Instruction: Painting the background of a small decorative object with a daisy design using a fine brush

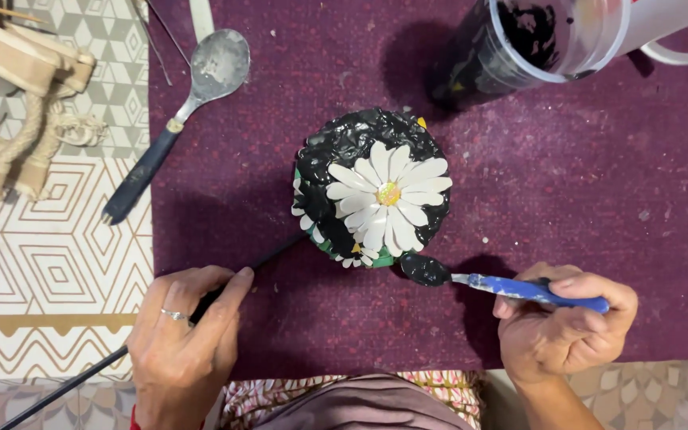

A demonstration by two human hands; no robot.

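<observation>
A round craft piece (344, 147) coated in glossy black paste lies on a maroon mat (567, 183), with a white daisy (388, 199) with a yellow centre stuck on top. My right hand (563, 326) grips a blue-handled spoon (511, 288); its bowl, loaded with black paste, touches the piece's lower right edge. My left hand (185, 334), wearing a ring, holds a thin black rod (268, 253) whose tip reaches the piece's lower left side.
A clear plastic cup (535, 40) of black paste stands at the top right. A second, dark-handled spoon (177, 111) lies at the top left. A wood-and-rope object (17, 103) sits on the patterned floor (41, 255) at the far left.
</observation>
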